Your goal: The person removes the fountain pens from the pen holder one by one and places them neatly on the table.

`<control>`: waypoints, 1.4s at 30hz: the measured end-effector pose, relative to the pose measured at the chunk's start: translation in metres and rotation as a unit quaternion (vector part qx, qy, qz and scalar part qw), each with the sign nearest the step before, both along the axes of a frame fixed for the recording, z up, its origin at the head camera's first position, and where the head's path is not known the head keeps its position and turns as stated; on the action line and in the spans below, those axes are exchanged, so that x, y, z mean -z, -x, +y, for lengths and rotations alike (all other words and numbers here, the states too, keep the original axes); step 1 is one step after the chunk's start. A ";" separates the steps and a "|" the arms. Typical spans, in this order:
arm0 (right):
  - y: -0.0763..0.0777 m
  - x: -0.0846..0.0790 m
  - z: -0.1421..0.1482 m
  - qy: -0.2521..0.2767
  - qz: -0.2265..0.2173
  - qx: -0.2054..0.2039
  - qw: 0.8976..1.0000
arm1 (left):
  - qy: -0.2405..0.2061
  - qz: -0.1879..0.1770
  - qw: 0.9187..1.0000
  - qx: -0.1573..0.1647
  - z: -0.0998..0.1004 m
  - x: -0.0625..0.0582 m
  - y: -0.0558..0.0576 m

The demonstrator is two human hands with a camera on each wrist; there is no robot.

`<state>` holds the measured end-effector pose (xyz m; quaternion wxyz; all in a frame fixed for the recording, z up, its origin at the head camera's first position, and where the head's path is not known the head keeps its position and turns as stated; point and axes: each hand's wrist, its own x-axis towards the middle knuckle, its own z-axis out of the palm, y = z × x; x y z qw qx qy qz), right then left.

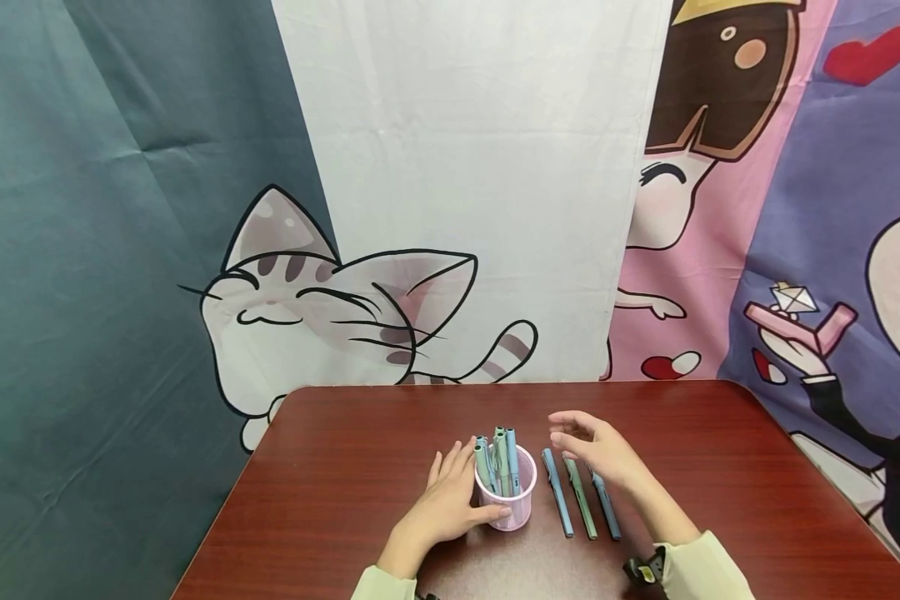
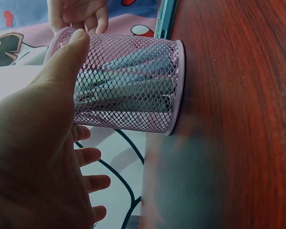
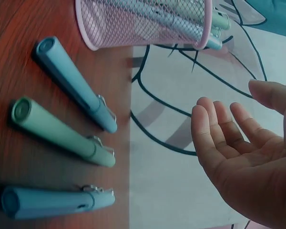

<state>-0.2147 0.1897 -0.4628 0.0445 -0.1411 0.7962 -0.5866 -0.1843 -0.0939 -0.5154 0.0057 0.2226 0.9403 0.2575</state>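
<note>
The left hand (image 1: 444, 504) is at the left side of a pink mesh cup (image 1: 520, 510), fingers spread and fairly straight, thumb laid along the cup's near side. The right hand (image 1: 603, 450) is raised above the counter (image 1: 330, 500), fingers slightly bent and holding nothing, near the far ends of three pens. The cup stands upright between the hands, with several blue and green pens (image 1: 502, 458) leaning inside and poking past its rim. Right of it the three pens lie side by side, apart: a light blue pen (image 1: 558, 496) nearest the cup, a green pen (image 1: 581, 500) in the middle, a darker blue pen (image 1: 607, 507) farthest right. Beyond the counter's far edge hangs a printed cloth (image 1: 480, 125) with a cartoon cat (image 1: 307, 333) left of centre.
</note>
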 end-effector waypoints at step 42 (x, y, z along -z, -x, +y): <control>0.002 0.017 -0.052 -0.019 0.033 0.008 0.999 | 0.007 0.008 1.000 0.004 0.000 -0.001 -0.001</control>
